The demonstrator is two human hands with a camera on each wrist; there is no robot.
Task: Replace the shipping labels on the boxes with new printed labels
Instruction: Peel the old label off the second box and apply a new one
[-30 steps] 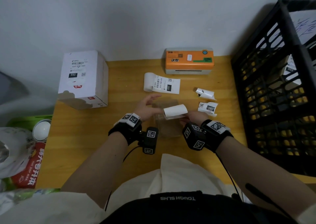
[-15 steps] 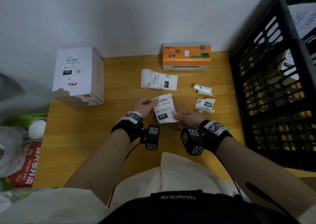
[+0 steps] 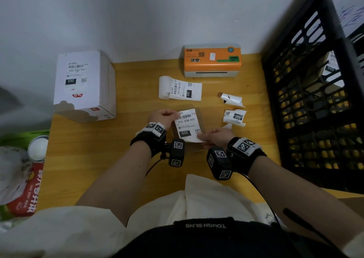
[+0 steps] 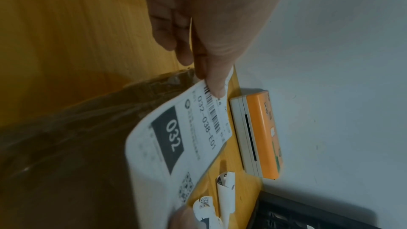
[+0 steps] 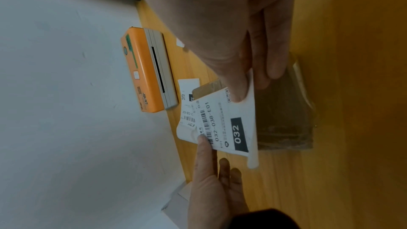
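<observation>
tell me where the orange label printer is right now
In the head view the orange label printer sits at the far edge of the table, against the wall, right of centre. A curled strip of labels lies just in front of it, the black crate to its right.

Dim, flat indoor light with a cool grey cast on the wall (image 3: 137, 17) and warm yellow on the wooden table (image 3: 128, 92). Soft shadows only, darkest behind the black crate (image 3: 307, 100). No glare. Strong wide-angle bending toward the head view's edges. Wrist views noisy and dark low down; motion blur on the printed label (image 4: 176, 145), and the brown box (image 4: 66, 163) smeared, perhaps out of focus too.
</observation>
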